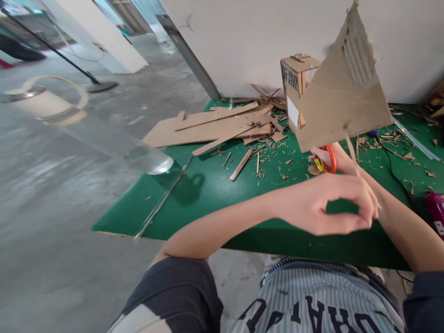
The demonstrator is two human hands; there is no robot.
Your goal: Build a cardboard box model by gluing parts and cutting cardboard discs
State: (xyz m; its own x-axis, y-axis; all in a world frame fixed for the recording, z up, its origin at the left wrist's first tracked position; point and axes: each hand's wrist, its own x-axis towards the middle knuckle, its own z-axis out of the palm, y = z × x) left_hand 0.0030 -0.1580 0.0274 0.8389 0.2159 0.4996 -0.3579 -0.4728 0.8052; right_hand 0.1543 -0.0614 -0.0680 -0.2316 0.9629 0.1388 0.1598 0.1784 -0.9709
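My left hand (342, 203) is closed in a pinch in front of my right forearm. A thin cardboard strip (353, 155) runs from the lower part of a large cardboard piece (342, 108) down behind my left knuckles, in line with the pinched fingertips. The raised piece is tilted, with a torn corrugated patch near its top. Just under its lower edge, my right hand (316, 153) is around scissors (330, 159) with orange and yellow handles. The piece hides the blades and part of that hand, so its contact with the piece is unclear.
Behind the piece stands a cardboard box (291, 90). Flat cardboard sheets (208, 125) and many scraps lie on the green table (208, 185). A clear cylinder (114, 143) with a handle is at the left. A cable (390, 162) and a magenta object (435, 212) lie at right.
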